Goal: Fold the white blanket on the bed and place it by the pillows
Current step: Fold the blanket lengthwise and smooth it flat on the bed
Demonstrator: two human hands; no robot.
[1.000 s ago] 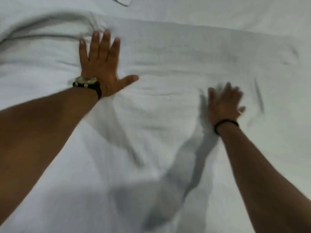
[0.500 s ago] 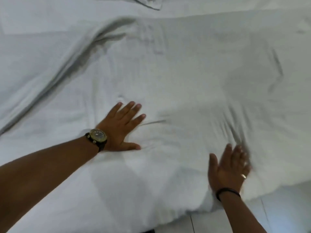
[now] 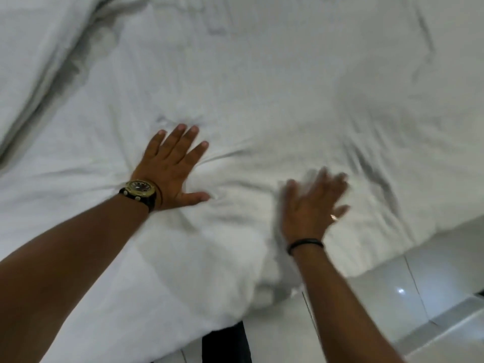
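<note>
— Slid a little up and leftward since half a second back: right hand, blurred, fingers loosely spread, hovering or skimming low centre-right. Left hand much as before, flat at centre, fingers fanned, pinching nothing.

— And the white blanket?

— Spread across nearly the whole frame, near edge drooping over the bed side at lower right above the tiled floor. Pillows out of view.

— Risks?

— Likely dragging fresh creases rightward with a fast sweep; possibly nudging that overhanging edge down toward the floor. Ridge at upper left unsmoothed, apt to skew any fold.
</note>
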